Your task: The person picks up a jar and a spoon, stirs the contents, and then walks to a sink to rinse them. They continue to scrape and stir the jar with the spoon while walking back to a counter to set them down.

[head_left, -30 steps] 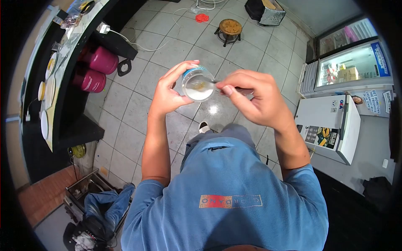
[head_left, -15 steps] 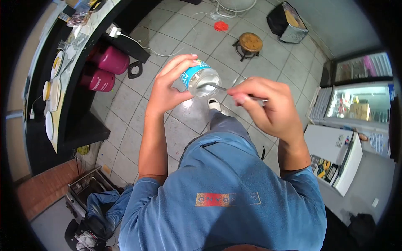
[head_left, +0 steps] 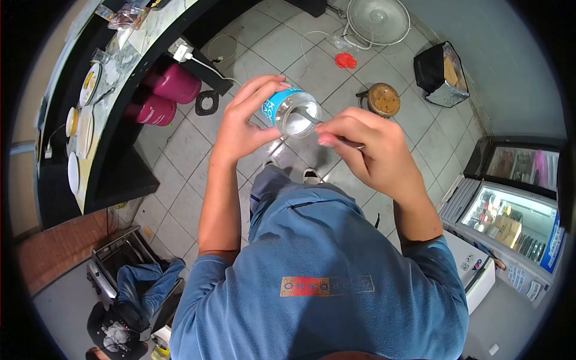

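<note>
My left hand (head_left: 243, 123) is wrapped round a clear jar with a blue label (head_left: 277, 103). The jar is tilted, its open mouth turned toward me, and something white (head_left: 298, 123) shows inside. In my right hand (head_left: 375, 150) the handle of a metal spoon (head_left: 311, 117) is pinched between thumb and fingers. The spoon's far end reaches through the mouth into the jar, so its bowl is not clear to see.
A counter (head_left: 123, 81) with plates runs along the left, pink gas cylinders (head_left: 174, 84) under it. Ahead are a round stool (head_left: 384, 100), a fan (head_left: 378, 21) and a black bag (head_left: 435, 72). A display fridge (head_left: 510, 219) stands right. A person in jeans (head_left: 141, 288) sits lower left.
The spoon has gone deeper into the jar, and my right hand has come closer to the mouth. My view has shifted over the room, and the fan has come into sight.
</note>
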